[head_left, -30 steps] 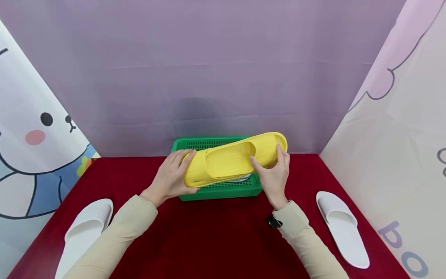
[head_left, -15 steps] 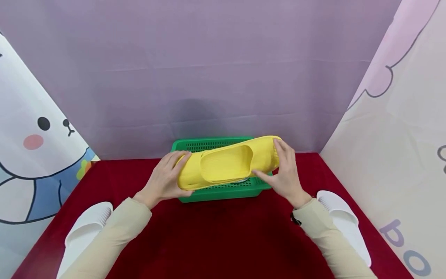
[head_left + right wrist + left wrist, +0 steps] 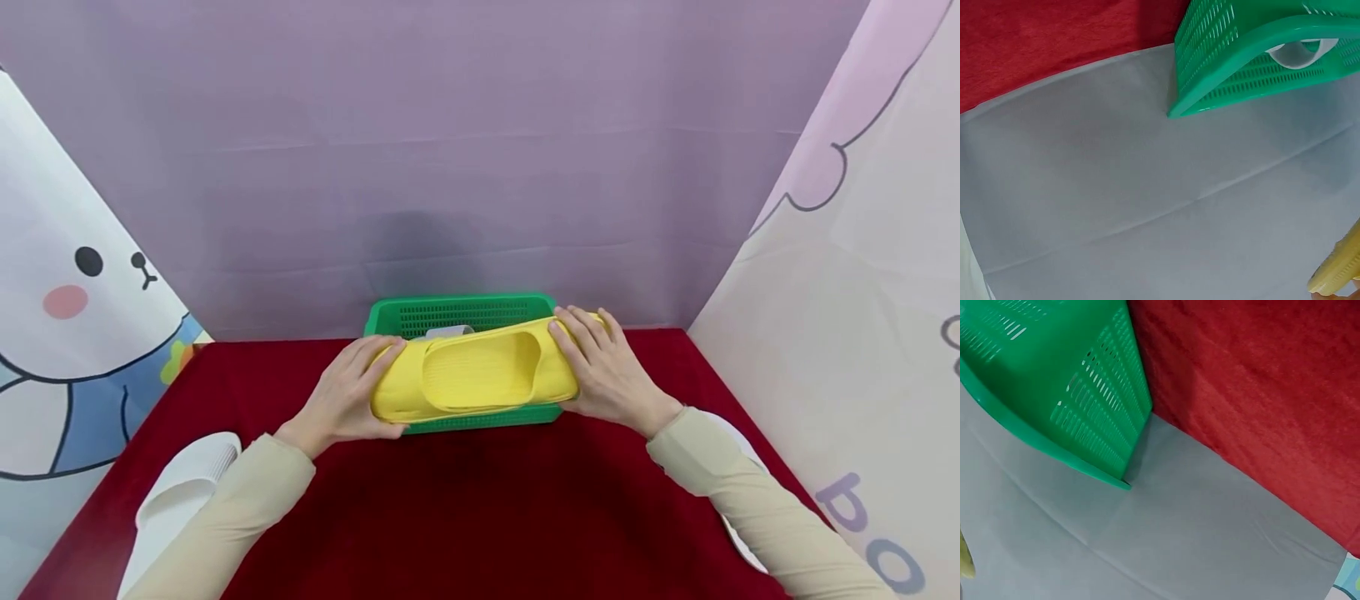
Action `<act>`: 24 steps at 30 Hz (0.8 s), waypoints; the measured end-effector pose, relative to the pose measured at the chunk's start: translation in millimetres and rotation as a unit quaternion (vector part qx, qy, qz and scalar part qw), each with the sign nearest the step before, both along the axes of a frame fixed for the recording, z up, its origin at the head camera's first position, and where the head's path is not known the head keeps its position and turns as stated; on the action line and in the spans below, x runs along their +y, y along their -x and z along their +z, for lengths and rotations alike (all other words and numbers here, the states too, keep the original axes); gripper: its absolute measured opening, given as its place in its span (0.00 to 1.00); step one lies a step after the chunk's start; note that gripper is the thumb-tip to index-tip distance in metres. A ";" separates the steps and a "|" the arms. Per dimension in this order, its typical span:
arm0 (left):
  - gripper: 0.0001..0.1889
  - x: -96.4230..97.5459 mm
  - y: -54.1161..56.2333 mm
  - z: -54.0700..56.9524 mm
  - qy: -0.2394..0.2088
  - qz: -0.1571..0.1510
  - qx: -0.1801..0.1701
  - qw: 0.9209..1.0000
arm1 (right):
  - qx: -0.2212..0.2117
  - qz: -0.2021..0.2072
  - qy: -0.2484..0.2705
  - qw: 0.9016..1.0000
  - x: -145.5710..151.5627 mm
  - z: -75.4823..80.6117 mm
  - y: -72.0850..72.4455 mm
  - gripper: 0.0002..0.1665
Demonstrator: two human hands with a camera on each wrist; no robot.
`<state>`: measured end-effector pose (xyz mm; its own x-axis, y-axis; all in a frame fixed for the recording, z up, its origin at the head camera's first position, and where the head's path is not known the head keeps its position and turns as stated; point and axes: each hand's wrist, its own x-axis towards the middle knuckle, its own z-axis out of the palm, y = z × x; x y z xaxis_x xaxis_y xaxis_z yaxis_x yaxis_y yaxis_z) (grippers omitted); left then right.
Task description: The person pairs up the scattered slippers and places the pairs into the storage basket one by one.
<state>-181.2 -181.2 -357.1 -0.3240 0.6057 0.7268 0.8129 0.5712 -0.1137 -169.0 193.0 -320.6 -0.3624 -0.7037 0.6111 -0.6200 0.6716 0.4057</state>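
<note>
Both hands hold a pair of yellow slippers (image 3: 480, 371), pressed together into one bundle above the front of a green basket (image 3: 378, 315). My left hand (image 3: 345, 392) grips the left end, thumb below and fingers over the top. Around the right end, my right hand (image 3: 607, 371) has its fingers spread over the top. A bit of yellow slipper (image 3: 1340, 265) enters the lower right corner of the right wrist view. Inside the basket lies a white item (image 3: 448, 331), seen as a curved white band (image 3: 1300, 55) in the right wrist view; the slippers hide the rest.
One white slipper (image 3: 180, 483) lies on the red cloth (image 3: 480, 508) at left. Another white slipper (image 3: 745, 546) at right is partly covered by my sleeve. A purple curtain (image 3: 480, 150) hangs right behind the basket, with printed panels on both sides.
The yellow slippers have come lower and nearer, tilting less. My right hand let its fingers off the end, then moved over the top and took a fuller grip. The white item in the basket now shows behind.
</note>
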 end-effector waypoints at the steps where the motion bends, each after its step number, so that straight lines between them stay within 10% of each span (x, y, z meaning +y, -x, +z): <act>1: 0.51 0.4 -0.1 -0.4 -0.001 -0.002 0.001 1.000 | -0.002 0.002 -0.001 1.000 0.5 -0.2 -0.1 0.64; 24: 0.52 7.5 -14.8 14.7 0.037 0.021 0.026 0.999 | 0.011 0.085 0.035 0.996 -13.8 -2.0 -5.4 0.65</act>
